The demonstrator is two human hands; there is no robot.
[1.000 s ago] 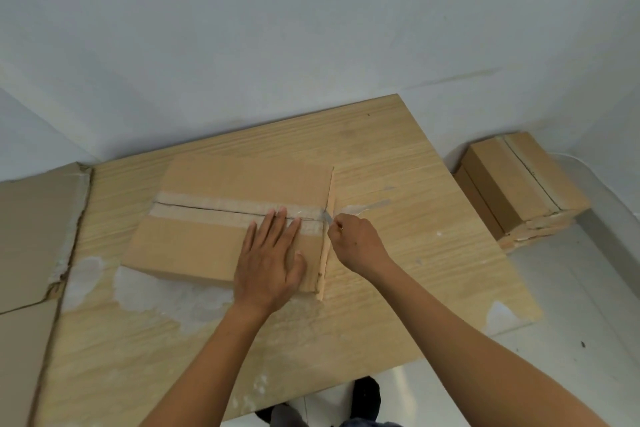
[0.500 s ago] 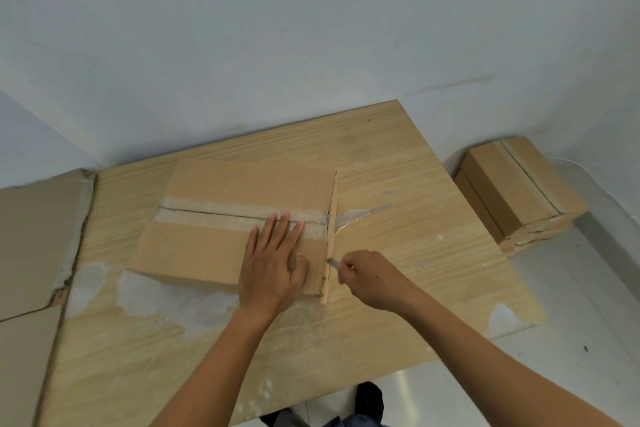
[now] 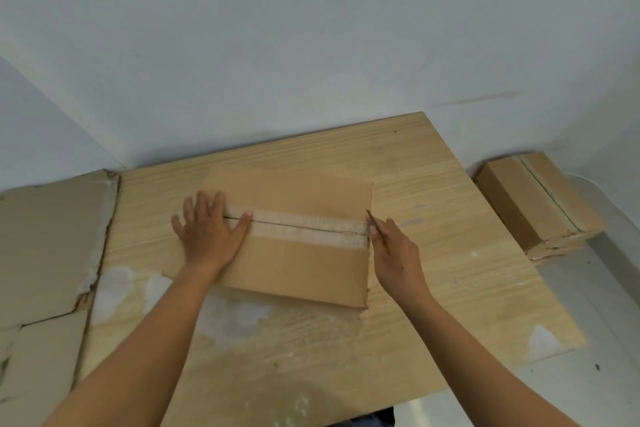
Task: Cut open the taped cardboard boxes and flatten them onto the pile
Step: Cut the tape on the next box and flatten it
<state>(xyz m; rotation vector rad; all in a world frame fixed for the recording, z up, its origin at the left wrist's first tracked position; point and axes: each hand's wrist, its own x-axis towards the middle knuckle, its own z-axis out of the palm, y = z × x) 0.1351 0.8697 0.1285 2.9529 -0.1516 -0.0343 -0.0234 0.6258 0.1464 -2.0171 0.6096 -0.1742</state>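
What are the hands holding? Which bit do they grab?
The right hand pinches a thin cutter by its handle end, tip at the taped seam. The left hand holds nothing; it lies flat on the cardboard box.

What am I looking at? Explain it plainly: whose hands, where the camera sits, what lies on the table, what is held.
No machine here: a person works bare-handed, filmed by one camera worn on their head, looking down. On the wooden table lies a taped cardboard box. The left hand presses flat on its top; the right hand grips a thin blade at the right end of the tape seam. Flattened cardboard lies at the left; another box sits on the floor at the right.
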